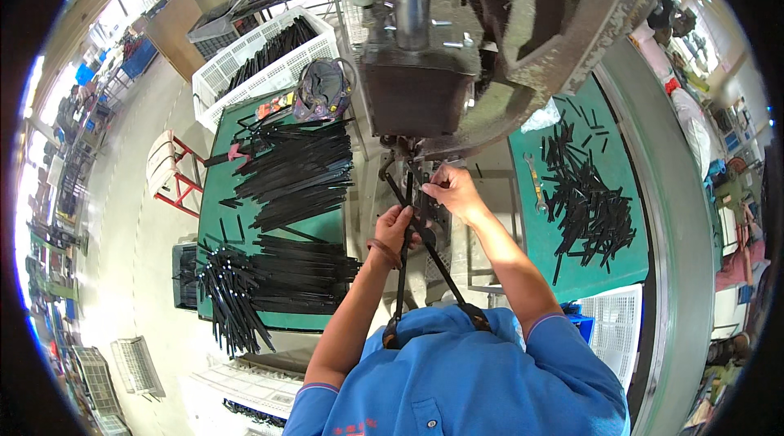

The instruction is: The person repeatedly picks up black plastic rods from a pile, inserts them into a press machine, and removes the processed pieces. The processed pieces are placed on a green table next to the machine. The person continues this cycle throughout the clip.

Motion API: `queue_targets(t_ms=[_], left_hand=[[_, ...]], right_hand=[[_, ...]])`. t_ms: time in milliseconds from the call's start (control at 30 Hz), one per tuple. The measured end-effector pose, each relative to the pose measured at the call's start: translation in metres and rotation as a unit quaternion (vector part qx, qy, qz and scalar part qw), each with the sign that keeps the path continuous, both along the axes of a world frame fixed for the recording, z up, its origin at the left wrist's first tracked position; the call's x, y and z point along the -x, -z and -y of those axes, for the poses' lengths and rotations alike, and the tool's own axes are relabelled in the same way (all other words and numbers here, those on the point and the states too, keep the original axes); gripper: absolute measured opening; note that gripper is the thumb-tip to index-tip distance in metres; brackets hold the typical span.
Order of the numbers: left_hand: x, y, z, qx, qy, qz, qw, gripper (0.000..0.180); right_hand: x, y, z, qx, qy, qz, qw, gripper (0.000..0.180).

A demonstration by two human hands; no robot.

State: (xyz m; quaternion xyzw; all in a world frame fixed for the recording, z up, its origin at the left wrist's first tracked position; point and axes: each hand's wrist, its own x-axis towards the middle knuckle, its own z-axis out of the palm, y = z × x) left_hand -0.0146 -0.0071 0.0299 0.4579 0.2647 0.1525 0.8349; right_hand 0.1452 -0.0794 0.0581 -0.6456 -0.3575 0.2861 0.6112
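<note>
Two long, thin black bars (439, 263) cross in front of me like an X, their near ends against my blue shirt and their far ends under the press head (418, 101). My left hand (394, 228), with a brown band at the wrist, is closed around them near the crossing. To its right and a little farther off, my right hand (454, 193) has thumb and finger pinched beside the bars, just below the press head. What sits in that pinch is too small to make out.
Green tables flank the press: the left one (214, 228) bears stacks of black strips (290, 179) and a pink-headed hammer (237, 153); the right one (510, 273) has short black pieces (592, 207) and a wrench (535, 181). A white crate (204, 101) stands far left, a red-framed stool (173, 171) nearer.
</note>
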Motion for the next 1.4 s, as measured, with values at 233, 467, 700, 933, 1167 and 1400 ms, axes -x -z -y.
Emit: queue_targets(t_ms=[233, 467, 700, 933, 1167, 1400], left_hand=[[0.004, -0.016, -0.006, -0.034, 0.028, -0.048, 0.998, 0.02], [0.004, -0.012, -0.013, -0.049, 0.046, -0.055, 0.996, 0.022], [0.009, -0.012, -0.02, -0.012, 0.054, -0.061, 0.997, 0.023], [0.006, -0.025, -0.018, -0.01, 0.08, -0.055, 0.995, 0.025], [0.003, -0.027, -0.016, -0.022, 0.06, -0.046, 0.997, 0.022], [0.034, -0.063, -0.018, -0.044, 0.032, -0.043, 0.998, 0.019]], right_hand=[[0.009, -0.003, -0.001, 0.09, 0.023, -0.143, 0.985, 0.015], [0.022, 0.014, 0.043, 0.084, -0.028, -0.297, 0.951, 0.017], [0.054, 0.021, 0.092, 0.056, 0.021, -0.297, 0.953, 0.012], [0.047, 0.012, 0.096, 0.029, 0.066, -0.289, 0.955, 0.011], [0.049, 0.001, 0.099, 0.034, 0.087, -0.242, 0.966, 0.012], [0.032, -0.024, 0.04, -0.011, 0.062, -0.055, 0.997, 0.018]])
